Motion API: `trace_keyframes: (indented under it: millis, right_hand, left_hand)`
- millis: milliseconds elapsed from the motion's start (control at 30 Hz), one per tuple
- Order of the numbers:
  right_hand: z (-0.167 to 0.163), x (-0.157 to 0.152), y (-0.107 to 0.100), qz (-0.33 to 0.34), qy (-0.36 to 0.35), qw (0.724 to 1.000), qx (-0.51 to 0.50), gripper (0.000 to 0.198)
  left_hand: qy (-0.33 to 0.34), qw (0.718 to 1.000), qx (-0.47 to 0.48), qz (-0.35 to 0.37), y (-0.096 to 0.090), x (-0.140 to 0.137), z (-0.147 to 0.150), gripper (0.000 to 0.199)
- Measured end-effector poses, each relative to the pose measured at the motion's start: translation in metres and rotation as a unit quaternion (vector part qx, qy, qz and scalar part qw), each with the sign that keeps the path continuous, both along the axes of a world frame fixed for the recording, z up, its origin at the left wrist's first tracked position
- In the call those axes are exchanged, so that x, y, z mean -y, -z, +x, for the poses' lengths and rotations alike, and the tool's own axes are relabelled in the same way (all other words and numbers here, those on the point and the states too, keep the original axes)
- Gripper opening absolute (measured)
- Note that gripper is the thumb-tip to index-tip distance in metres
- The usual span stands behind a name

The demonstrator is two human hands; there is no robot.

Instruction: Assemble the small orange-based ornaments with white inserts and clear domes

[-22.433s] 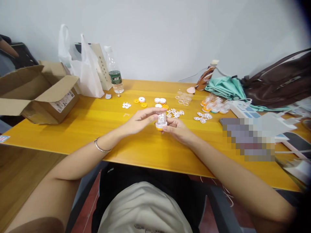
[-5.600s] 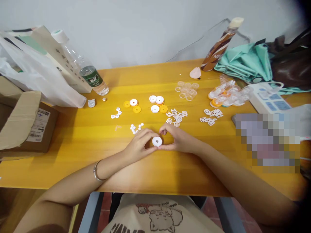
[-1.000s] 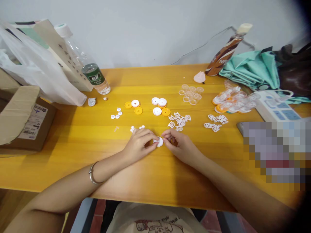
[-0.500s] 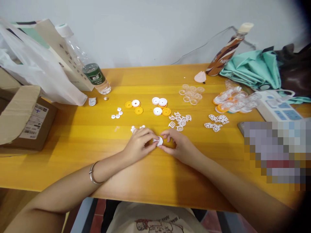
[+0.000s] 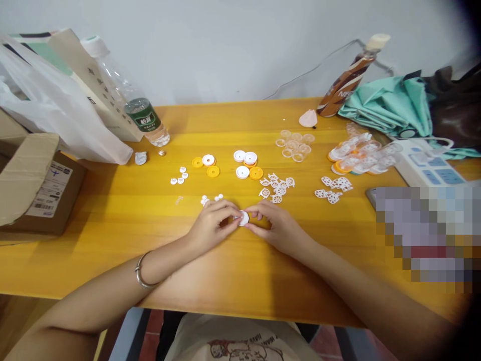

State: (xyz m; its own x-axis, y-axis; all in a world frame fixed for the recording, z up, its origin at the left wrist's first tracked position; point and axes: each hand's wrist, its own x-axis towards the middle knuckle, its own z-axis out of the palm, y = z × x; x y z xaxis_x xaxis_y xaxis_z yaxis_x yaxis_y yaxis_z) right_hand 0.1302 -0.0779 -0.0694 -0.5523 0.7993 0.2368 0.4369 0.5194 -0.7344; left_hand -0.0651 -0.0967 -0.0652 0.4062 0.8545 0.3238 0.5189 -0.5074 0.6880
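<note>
At the table's (image 5: 112, 210) near middle, fingertips of left hand (image 5: 212, 225) and right hand (image 5: 276, 228) pinch one white disc (image 5: 244, 218) between them just above the wood, lattice pieces (image 5: 277, 186) and loose discs (image 5: 246, 165) lying beyond

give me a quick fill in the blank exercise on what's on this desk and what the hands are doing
1. Both hands, the left hand and the right hand, pinch one small round disc whose colour is ____.
2. The wrist that wears the metal bracelet is the ____ one.
3. The water bottle with the green label leans at the ____ end of the yellow table.
4. The folded umbrella at the far right is ____ in colour.

Missing words: white; left; left; teal green
</note>
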Motion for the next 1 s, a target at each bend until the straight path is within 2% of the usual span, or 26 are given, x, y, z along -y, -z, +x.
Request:
trace_keyframes:
  millis: [600,767,1000]
  right_hand:
    - [-0.001,0.000,0.004,0.020,0.000,1.000,0.001,0.018]
    - [0.001,0.000,0.005,0.028,-0.020,0.999,-0.030,0.023]
    - [0.004,-0.002,0.008,0.056,-0.038,0.998,-0.018,0.015]
  left_hand:
    - [0.001,0.999,-0.017,0.034,0.001,0.001,0.000,0.012]
    - [-0.001,0.997,-0.041,0.060,-0.002,0.003,-0.005,0.018]
    - [0.028,0.991,-0.073,0.107,0.001,0.002,-0.008,0.019]
